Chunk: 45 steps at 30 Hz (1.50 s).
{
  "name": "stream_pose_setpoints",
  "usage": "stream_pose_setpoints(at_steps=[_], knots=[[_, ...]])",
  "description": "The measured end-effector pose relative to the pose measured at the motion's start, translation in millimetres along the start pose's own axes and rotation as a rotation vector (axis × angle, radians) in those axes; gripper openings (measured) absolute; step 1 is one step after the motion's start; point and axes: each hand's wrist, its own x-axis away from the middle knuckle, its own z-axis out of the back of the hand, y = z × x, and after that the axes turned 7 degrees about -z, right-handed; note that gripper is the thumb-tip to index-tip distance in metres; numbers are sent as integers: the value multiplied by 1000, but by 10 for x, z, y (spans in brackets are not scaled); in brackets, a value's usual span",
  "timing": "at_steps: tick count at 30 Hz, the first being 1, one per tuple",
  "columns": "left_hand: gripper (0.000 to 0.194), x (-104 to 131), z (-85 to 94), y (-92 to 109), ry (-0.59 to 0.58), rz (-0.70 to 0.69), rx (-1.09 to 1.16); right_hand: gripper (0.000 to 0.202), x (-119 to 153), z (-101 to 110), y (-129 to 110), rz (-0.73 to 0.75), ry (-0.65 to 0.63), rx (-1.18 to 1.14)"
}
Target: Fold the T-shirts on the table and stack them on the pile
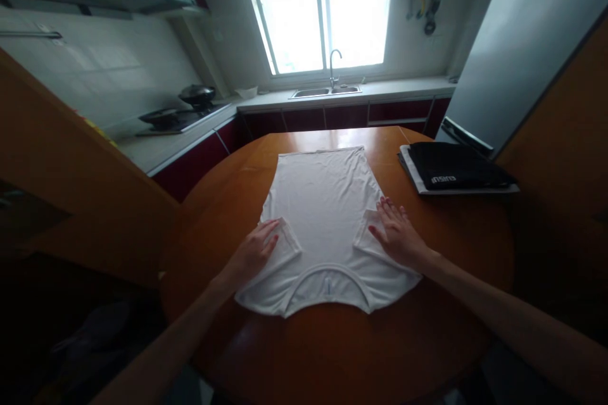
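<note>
A white T-shirt [327, 202] lies spread on the round wooden table [213, 202], its neckline toward me and its hem toward the window. Both sleeves are folded inward over the body of the shirt. My left hand [256, 247] rests on the left sleeve and the shirt's left edge, fingers extended and holding nothing. Flat on the right sleeve lies my right hand [398, 234], its fingers spread. Wrinkles run through the upper right part of the fabric.
Folded dark and white garments [456, 164] are stacked at the table's right edge, beside the refrigerator [513, 44]. Beyond the table, a counter holds a sink [311, 93]. A stove [180, 119] with pans stands at the back left.
</note>
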Motion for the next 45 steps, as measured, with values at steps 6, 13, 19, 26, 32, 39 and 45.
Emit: stream_pose_setpoints(at_steps=[6,13,19,26,32,39,45], knots=[[78,37,-231,-33,-148,-14,-244,76,-9,-112,-112,46,-94,36],[77,-104,-156,85,-76,-73,-275,77,-101,8,-190,22,-8,28],[77,-121,-414,41,-133,-27,-293,74,-117,-192,-274,47,-63,25],[79,-118,-426,23,-135,-19,-277,75,-142,-172,-245,41,-63,-18],[82,-128,-284,89,-60,-46,-199,73,-186,-109,-219,13,25,-93],[86,-85,-393,38,-144,-35,-236,73,-134,-155,-263,8,-63,-12],[80,-91,-416,29,-109,-67,-277,72,-131,-114,-281,27,-39,-9]])
